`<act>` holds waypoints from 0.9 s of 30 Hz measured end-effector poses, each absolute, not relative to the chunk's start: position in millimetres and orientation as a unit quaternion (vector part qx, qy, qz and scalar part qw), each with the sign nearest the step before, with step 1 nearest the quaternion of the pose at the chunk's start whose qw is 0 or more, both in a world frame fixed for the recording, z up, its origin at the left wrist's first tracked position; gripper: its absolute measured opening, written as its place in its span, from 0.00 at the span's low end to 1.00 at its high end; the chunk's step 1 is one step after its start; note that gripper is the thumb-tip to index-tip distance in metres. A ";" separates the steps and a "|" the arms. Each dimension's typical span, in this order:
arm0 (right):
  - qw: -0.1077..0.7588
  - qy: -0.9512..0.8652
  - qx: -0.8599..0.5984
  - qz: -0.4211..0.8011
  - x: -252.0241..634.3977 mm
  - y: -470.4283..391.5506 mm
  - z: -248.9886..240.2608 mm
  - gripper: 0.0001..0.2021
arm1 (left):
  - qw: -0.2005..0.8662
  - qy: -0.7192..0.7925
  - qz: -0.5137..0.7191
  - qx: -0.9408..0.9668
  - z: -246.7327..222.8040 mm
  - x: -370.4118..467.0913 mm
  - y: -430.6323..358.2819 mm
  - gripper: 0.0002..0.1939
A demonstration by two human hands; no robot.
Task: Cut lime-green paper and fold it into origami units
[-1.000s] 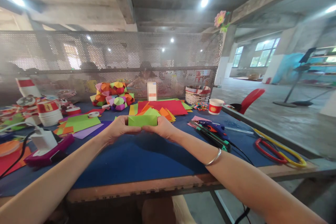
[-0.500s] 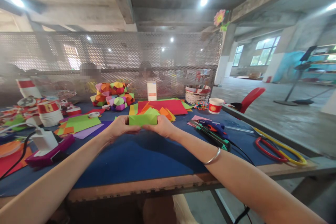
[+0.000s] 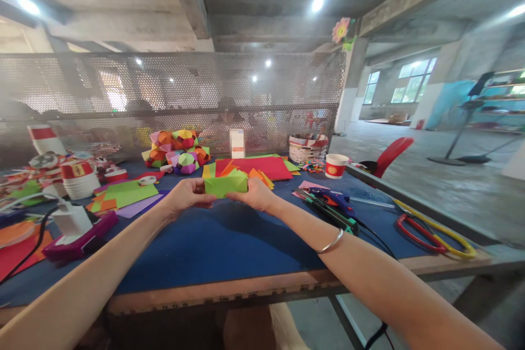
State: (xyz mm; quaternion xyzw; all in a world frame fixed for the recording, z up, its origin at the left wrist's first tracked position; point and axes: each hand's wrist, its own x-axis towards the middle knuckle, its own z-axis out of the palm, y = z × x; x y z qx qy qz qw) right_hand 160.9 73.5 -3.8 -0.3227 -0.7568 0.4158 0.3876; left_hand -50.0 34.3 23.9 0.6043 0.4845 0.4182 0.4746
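A folded piece of light green paper [image 3: 225, 187] is held up above the blue tabletop [image 3: 197, 251], its long side running left to right. My left hand [image 3: 186, 196] pinches the left end between thumb and fingers. On the right end, my right hand [image 3: 258, 194] grips it the same way, thumb along the lower edge. Just behind the hands lie red paper sheets [image 3: 270, 168] with orange folded pieces [image 3: 260, 176] on top. A cluster of multicoloured folded-paper balls [image 3: 178, 149] stands at the back left.
Left are a purple power strip [image 3: 84, 236], stacked paper cups [image 3: 80, 179] and green sheets [image 3: 131, 190]. To the right lie a green-black cutter [image 3: 328, 212], a blue glue gun [image 3: 330, 197] and red-yellow scissors [image 3: 435, 235]. A basket [image 3: 307, 149] and paper cup [image 3: 336, 166] stand behind.
The green paper has shifted very slightly to the right in view. My left fingers have loosened or shifted a little at its left end; both hands otherwise keep their hold.
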 end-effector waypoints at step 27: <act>0.385 -0.759 -0.313 0.421 163.7 75.2 -0.3 0.23 | 0.471 0.481 0.408 0.617 25.7 -57.7 38.4 0.25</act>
